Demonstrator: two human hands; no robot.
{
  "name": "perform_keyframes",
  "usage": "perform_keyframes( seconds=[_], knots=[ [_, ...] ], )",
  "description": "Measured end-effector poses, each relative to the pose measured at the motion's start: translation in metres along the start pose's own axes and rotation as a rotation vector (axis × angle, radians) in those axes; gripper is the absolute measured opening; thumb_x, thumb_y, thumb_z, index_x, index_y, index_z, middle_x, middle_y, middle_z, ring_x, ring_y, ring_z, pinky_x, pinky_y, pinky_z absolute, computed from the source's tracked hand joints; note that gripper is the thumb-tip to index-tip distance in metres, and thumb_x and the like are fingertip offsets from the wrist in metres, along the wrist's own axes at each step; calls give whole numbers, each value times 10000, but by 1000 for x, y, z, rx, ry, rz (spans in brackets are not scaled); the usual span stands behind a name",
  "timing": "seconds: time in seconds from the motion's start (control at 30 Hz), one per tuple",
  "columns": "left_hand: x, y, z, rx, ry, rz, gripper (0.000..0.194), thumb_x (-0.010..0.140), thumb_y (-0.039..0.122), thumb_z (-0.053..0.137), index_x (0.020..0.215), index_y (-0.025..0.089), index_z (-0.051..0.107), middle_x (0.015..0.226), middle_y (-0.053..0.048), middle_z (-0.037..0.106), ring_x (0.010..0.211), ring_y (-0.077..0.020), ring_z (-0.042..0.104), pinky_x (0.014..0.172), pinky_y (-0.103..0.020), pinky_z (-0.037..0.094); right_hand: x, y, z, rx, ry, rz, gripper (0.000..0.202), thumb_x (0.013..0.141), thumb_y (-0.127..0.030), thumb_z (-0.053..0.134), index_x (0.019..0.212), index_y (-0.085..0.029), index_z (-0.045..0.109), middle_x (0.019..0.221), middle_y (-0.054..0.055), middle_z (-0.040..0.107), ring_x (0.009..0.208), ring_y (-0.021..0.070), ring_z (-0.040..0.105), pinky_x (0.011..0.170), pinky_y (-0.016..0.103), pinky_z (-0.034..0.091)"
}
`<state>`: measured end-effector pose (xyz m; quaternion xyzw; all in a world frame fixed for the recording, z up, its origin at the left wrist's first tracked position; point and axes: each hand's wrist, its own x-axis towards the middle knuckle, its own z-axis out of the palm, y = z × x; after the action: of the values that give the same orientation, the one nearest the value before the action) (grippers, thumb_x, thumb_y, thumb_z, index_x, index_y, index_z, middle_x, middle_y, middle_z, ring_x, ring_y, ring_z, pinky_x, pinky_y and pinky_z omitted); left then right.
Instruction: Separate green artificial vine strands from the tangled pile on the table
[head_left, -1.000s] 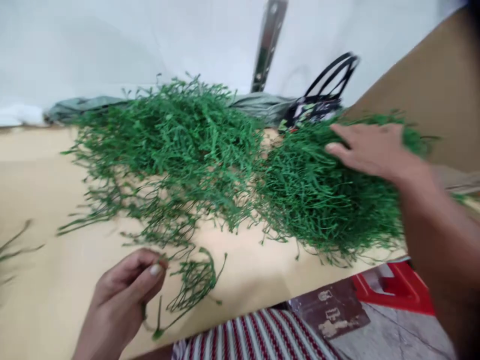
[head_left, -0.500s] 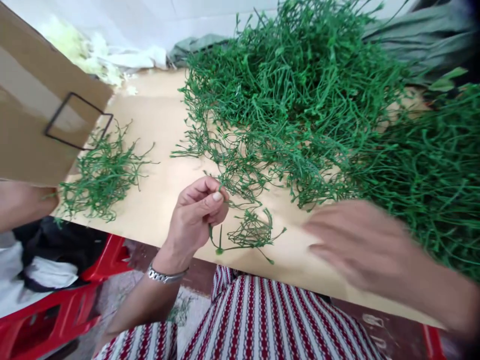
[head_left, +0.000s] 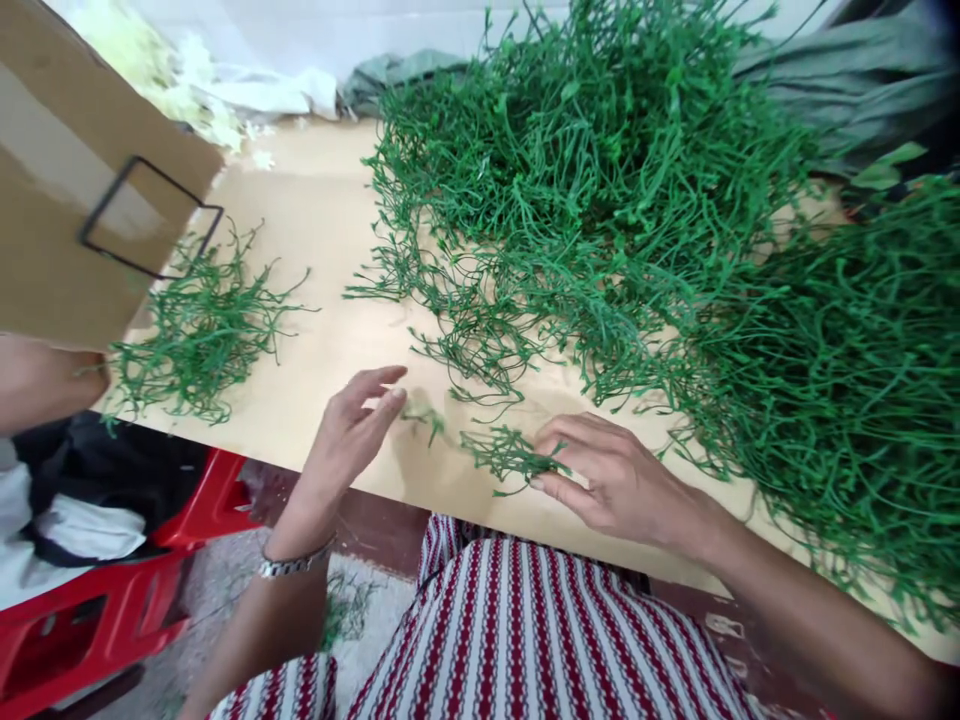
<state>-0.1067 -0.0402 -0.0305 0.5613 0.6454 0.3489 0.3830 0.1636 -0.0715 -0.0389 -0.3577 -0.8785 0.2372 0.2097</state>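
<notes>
My left hand (head_left: 352, 430), with a metal watch on its wrist, is over the table's front part, its thumb and forefinger apart and nothing between them. A small green sprig (head_left: 429, 420), slightly blurred, is just right of its fingertips. My right hand (head_left: 592, 475) has its thumb and fingers around the right end of a small bunch of green stems (head_left: 504, 452) near the front edge. Behind both hands spreads a big heap of green plastic-looking stems (head_left: 600, 150), with thinner loose stems at its near side.
Another dense green pile (head_left: 847, 370) covers the right side. At the left are a smaller green pile (head_left: 202, 335), a cardboard box (head_left: 67, 200) and another person's arm (head_left: 45, 385). Red stools (head_left: 90, 610) stand below the table (head_left: 300, 210).
My left hand has moved left and opened, letting go of the green piece it pinched. My right hand has come in from the right and closed on the small bunch.
</notes>
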Motion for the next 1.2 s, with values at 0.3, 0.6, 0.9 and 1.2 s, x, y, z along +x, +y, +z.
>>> perform_keyframes(
  seconds=[0.3, 0.6, 0.9, 1.2],
  knots=[
    [-42, 37, 27, 507, -253, 954, 281, 735, 40, 511, 981, 167, 557, 976, -90, 599, 1001, -231, 502, 906, -429, 392, 19, -6, -20, 111, -237, 23, 145, 843, -250, 507, 758, -149, 567, 722, 21, 542, 685, 128, 491, 631, 250, 375],
    [-41, 28, 45, 149, -423, 651, 181, 784, 34, 398, 809, 143, 540, 705, -39, 501, 653, -129, 452, 549, -257, 385, 18, -1, -20, 323, -171, 89, 259, 802, -241, 568, 1052, -176, 559, 881, 29, 609, 772, 128, 547, 687, 240, 423],
    [-33, 40, 48, -151, -426, 464, 116, 790, 93, 483, 750, 159, 569, 653, -21, 518, 662, -134, 481, 608, -273, 386, 21, 2, -19, 352, -130, 12, 95, 768, -235, 619, 822, -160, 594, 960, 59, 571, 905, 163, 513, 789, 301, 409],
    [-26, 51, 45, 13, -392, 463, 133, 782, 98, 461, 827, 158, 570, 694, -22, 543, 659, -136, 487, 602, -274, 383, 23, 9, -33, 390, -194, 190, 108, 829, -240, 519, 826, -145, 570, 663, -20, 534, 608, 89, 454, 543, 193, 337]
  ],
)
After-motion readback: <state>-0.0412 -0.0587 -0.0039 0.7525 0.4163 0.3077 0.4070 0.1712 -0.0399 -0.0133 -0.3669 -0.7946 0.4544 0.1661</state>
